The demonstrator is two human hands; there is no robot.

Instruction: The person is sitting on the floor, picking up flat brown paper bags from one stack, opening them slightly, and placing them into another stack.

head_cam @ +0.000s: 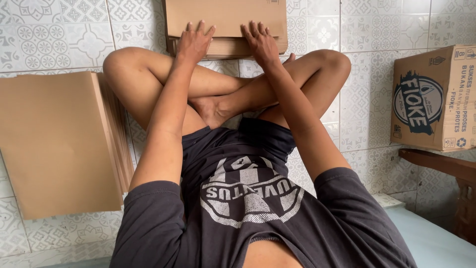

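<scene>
Fingers of both hands lie spread and flat on the stack (225, 30) of brown cardboard sheets straight ahead of the seated person; nothing is pinched or gripped, the palms simply press down on the top sheet. The left hand (194, 42) rests toward the stack's left part, the right hand (260, 42) toward its right, each near the stack's near edge, the two a little apart. Pressing from both sides like this looks like a way to keep the loose sheets square and stop the top one sliding, though that is my reading of it.

That stack sits on the tiled floor (59, 34), just beyond the person's crossed legs (223, 94), within easy arm's reach. The person sits cross-legged, which brings the pile close without leaning.

A second, larger pile (59, 144) of the same brown sheets lies on the floor to the person's left, its edges fanned slightly, well apart from the hands and touched by neither. To the right, a printed cardboard box (434, 99) stands against a dark wooden piece (441, 166), also out of reach of either hand. A pale blue surface (431, 238) shows at the lower right.
</scene>
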